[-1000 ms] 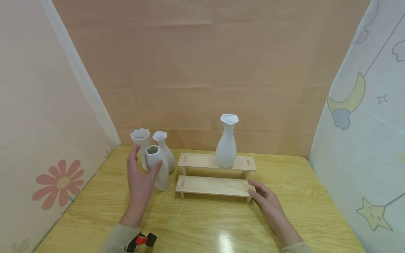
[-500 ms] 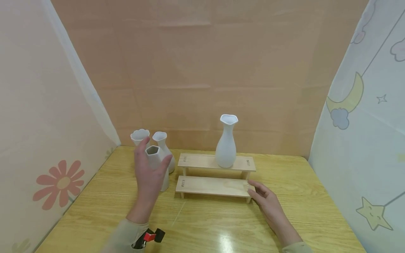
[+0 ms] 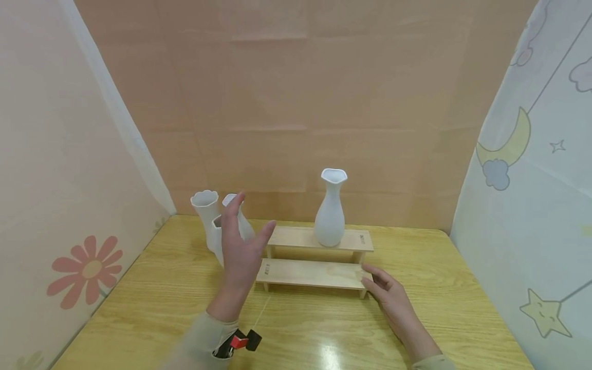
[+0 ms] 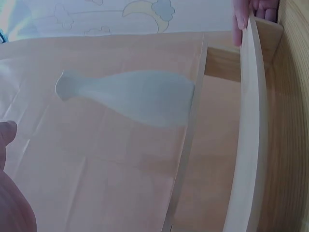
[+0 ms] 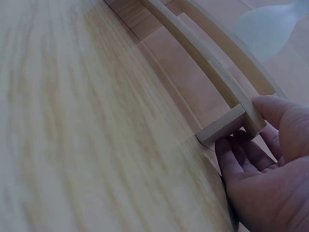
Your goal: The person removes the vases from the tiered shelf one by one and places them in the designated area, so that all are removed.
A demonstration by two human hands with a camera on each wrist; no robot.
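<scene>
My left hand [image 3: 241, 259] is raised in front of a group of white vases, thumb and fingers spread, holding nothing. It partly covers the vase with an angular mouth [image 3: 217, 240] and a narrow-necked vase [image 3: 247, 228]; beside them is a scalloped-rim vase [image 3: 205, 208]. A white bottle-shaped vase [image 3: 330, 218] stands upright on the upper tier of a two-tier wooden stand [image 3: 310, 272]. At the stand's right end, my right hand [image 3: 393, 300] grips the lower board, with the thumb at its top and fingers beneath in the right wrist view.
The stand rests on a wood-grain table [image 3: 333, 324]. A peach backdrop [image 3: 296, 103] closes off the back, with printed cloth walls at the left [image 3: 92, 154] and right [image 3: 532, 216]. A black and red strap device [image 3: 236, 343] sits at the left wrist.
My left hand has moved right and slightly up, away from the angular-mouthed vase and towards the stand. The right hand keeps its grip on the stand's end.
</scene>
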